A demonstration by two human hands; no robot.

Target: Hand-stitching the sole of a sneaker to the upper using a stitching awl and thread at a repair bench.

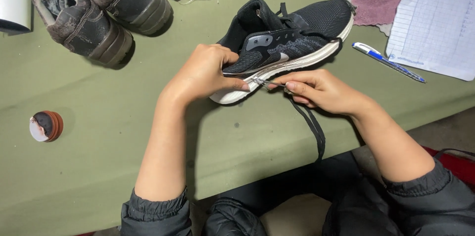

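At table centre, left hand (205, 72) gripped the black shoe's (289, 38) heel while right hand (314, 87) pinched a thin metal tool (267, 83) against its white sole.

Black sneaker (292, 38), white sole; olive table (99, 166); blue pen (388, 62); pink cloth (373, 3)

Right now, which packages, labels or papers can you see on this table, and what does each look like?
Lined paper sheet: far right, white with a blue grid, handwriting on it.
Small round tin: left, reddish-brown, lying on its side.
White roll: top-left corner, cylindrical, partly cut off.
No screens or signs.
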